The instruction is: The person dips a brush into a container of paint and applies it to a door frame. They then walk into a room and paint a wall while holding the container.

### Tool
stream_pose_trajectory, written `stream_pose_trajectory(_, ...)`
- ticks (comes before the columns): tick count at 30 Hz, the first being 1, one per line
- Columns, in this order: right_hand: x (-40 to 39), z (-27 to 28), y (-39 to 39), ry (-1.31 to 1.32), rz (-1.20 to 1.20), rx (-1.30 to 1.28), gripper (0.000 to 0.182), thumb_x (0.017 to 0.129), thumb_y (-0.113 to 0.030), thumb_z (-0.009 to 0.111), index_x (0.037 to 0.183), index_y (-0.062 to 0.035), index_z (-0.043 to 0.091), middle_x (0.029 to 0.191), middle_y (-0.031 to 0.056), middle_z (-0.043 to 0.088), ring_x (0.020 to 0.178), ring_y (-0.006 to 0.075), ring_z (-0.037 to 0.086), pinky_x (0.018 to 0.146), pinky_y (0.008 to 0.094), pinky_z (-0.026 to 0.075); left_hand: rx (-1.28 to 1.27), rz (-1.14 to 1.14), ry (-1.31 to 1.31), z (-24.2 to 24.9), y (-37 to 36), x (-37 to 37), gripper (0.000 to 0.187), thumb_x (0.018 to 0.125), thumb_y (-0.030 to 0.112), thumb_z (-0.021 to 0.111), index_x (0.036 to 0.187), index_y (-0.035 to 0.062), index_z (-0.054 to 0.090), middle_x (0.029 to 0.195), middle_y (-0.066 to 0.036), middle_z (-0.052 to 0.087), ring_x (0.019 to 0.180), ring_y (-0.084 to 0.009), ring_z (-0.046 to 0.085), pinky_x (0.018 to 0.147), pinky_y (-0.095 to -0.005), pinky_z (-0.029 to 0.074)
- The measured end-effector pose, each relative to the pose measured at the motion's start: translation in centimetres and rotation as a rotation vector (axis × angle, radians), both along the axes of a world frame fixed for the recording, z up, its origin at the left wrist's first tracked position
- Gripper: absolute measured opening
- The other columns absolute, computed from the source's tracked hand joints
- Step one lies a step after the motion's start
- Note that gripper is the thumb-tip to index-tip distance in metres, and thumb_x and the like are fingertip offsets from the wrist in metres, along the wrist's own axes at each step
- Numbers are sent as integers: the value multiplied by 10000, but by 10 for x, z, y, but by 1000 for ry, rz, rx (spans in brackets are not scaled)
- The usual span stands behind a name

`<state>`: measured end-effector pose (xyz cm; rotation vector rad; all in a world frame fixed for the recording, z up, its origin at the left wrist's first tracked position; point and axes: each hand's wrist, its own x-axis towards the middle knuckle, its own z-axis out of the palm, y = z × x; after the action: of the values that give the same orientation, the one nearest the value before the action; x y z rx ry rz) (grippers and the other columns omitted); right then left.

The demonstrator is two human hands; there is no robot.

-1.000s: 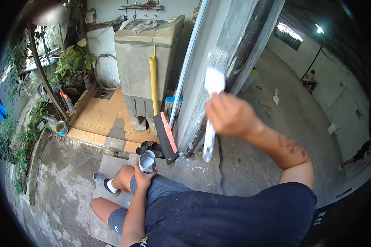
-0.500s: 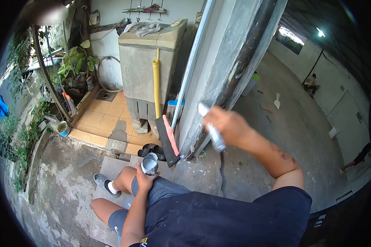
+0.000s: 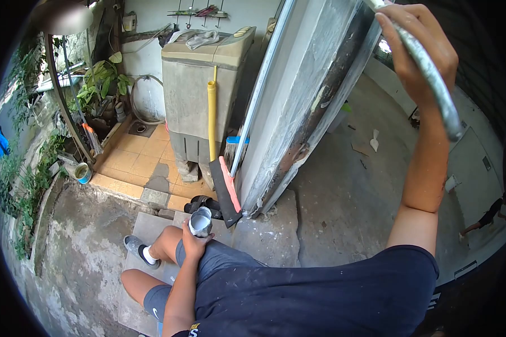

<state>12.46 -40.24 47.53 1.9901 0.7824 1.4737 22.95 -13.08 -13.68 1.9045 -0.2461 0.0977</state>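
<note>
My left hand (image 3: 194, 241) rests by my thigh, its fingers wrapped round a small can of pale grey paint (image 3: 200, 223), held open side up. High at the upper right, my right hand (image 3: 424, 48) grips a paint-smeared paintbrush (image 3: 427, 78). The brush's handle slants down past my wrist, while its tip lies at the top of the frame, close to the pillar (image 3: 303, 90). Grey and white streaks cover that pillar, and a dark, patchy strip (image 3: 320, 101) runs down its corner.
A floor squeegee (image 3: 227, 191) and a yellow pipe (image 3: 212, 121) lean near a beige washing machine (image 3: 199, 95). Black sandals (image 3: 202, 203) lie at the pillar's foot. Plants (image 3: 104, 78) and a small bucket (image 3: 82, 173) stand left. Another person (image 3: 483, 216) is partly visible far right.
My right hand has risen with the paintbrush from beside the pillar's lower part to the upper right. My left hand keeps the paint can nearly in place.
</note>
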Motion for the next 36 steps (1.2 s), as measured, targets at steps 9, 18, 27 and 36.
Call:
stream_pose_trajectory(9,28,-121,-11,142,-231,-338,105,752,-112,639,804,-23,660,744,44,543,594,132,526,482,270,440,3,-7,5,1,1,0,1053,576,178,998,1413,-22,391,1279,-237,612,1190,-381,630,1000,-433,509)
stream_pose_trajectory(18,12,-316,5,728,-87,-261,140,757,-133,665,686,-14,648,736,77,542,614,184,645,482,304,518,34,8,-26,-2,-1,-2,1073,568,179,1004,1422,-31,388,1274,-244,610,1188,-380,630,996,-428,508)
stream_pose_trajectory(27,9,-453,9,990,-99,280,116,847,-131,614,783,-38,585,808,89,551,659,241,672,528,377,551,20,13,37,7,-1,-4,1082,567,175,1006,1426,-36,383,1278,-231,600,1187,-374,627,1006,-419,504)
stream_pose_trajectory(36,1,-555,21,1173,-147,500,94,872,-114,595,897,-26,617,975,143,586,855,308,705,733,433,604,53,3,8,3,-2,-2,1093,588,210,1000,1440,-57,369,1310,-262,577,1231,-391,603,1033,-430,488)
